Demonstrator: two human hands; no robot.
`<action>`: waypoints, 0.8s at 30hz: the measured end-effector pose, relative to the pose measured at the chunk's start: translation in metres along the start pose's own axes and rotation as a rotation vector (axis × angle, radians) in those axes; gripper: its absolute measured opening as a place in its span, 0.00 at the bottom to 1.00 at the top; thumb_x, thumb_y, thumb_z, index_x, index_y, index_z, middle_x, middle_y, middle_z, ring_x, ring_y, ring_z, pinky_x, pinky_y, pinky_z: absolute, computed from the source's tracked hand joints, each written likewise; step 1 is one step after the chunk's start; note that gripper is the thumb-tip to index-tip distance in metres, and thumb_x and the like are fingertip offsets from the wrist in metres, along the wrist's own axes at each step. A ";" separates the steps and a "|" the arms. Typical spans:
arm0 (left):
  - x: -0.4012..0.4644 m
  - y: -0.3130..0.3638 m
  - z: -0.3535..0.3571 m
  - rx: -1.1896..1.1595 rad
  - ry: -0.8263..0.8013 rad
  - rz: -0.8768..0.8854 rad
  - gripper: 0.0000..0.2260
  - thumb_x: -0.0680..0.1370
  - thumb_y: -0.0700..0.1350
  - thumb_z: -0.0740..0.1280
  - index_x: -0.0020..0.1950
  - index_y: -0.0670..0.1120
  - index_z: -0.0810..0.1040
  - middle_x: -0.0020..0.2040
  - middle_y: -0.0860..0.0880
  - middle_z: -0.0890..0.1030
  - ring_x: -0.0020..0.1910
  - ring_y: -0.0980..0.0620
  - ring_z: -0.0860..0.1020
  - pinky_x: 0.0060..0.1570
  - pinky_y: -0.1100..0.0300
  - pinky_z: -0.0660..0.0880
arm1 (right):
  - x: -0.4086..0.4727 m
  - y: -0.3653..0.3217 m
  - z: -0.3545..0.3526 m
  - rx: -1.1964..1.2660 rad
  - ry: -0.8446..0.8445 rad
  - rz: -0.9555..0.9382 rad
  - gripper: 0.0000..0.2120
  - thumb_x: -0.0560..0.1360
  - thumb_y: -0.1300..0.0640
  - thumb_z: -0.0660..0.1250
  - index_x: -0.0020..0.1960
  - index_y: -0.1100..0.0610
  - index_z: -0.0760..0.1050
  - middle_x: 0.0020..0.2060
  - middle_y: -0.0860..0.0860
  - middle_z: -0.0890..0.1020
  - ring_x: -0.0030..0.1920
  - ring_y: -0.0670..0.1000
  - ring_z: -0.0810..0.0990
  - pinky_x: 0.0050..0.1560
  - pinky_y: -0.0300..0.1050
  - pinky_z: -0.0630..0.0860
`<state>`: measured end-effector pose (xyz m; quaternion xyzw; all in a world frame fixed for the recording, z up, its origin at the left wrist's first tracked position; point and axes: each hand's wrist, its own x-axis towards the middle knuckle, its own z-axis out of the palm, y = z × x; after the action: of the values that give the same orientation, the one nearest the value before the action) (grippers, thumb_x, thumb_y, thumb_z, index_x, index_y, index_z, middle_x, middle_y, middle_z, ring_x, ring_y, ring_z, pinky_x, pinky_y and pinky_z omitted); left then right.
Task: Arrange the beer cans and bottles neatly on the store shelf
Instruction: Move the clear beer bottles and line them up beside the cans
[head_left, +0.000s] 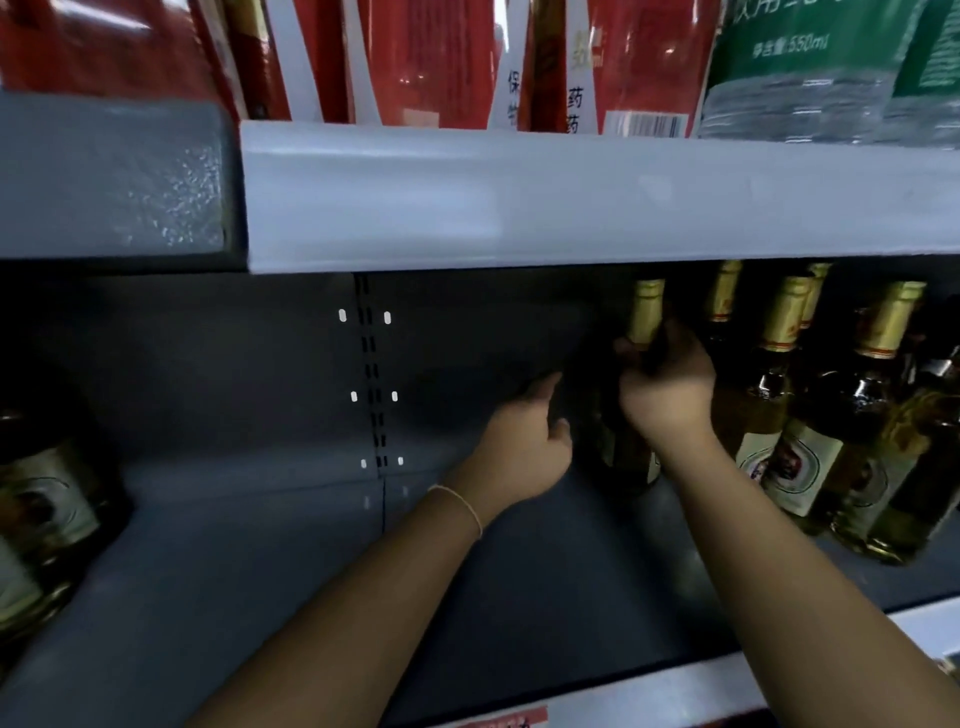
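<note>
A dark glass bottle (631, 447) with a gold foil neck stands upright deep on the grey shelf (260, 545), at the left end of a group of bottles. My right hand (667, 387) is wrapped around its neck and shoulder. My left hand (524, 441) is beside the bottle's lower body with fingers spread, touching or nearly touching its left side. Several matching bottles (810, 441) with gold necks and pale labels stand packed to the right.
More bottles (36, 509) of the same kind stand at the shelf's left end. The upper shelf's grey front lip (571, 202) overhangs close above the bottle necks. Red boxes (426, 57) and green-labelled water bottles (810, 73) sit on it.
</note>
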<state>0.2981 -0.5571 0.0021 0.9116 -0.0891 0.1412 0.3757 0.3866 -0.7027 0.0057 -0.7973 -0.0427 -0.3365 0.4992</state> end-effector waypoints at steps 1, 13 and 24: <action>-0.003 -0.002 -0.003 0.003 0.009 0.014 0.25 0.80 0.42 0.61 0.77 0.47 0.59 0.63 0.42 0.76 0.61 0.46 0.75 0.59 0.61 0.71 | -0.013 -0.005 0.001 0.008 0.005 -0.055 0.10 0.75 0.59 0.70 0.53 0.62 0.77 0.46 0.58 0.81 0.46 0.55 0.79 0.45 0.38 0.67; -0.068 -0.053 -0.084 -0.079 0.076 -0.054 0.18 0.75 0.32 0.60 0.64 0.41 0.72 0.51 0.51 0.74 0.51 0.54 0.73 0.46 0.67 0.70 | -0.123 -0.097 0.028 0.375 -0.306 -0.127 0.05 0.73 0.53 0.69 0.47 0.54 0.78 0.35 0.60 0.81 0.34 0.61 0.80 0.36 0.59 0.78; -0.139 -0.111 -0.185 -0.121 0.139 -0.207 0.18 0.76 0.37 0.60 0.65 0.49 0.70 0.58 0.51 0.74 0.58 0.53 0.75 0.60 0.56 0.74 | -0.187 -0.185 0.098 0.431 -0.504 -0.175 0.02 0.76 0.56 0.71 0.46 0.50 0.79 0.36 0.64 0.81 0.39 0.70 0.79 0.37 0.67 0.78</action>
<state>0.1612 -0.3399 0.0095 0.8795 0.0232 0.1588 0.4480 0.2158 -0.4799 0.0124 -0.7250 -0.3031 -0.1539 0.5990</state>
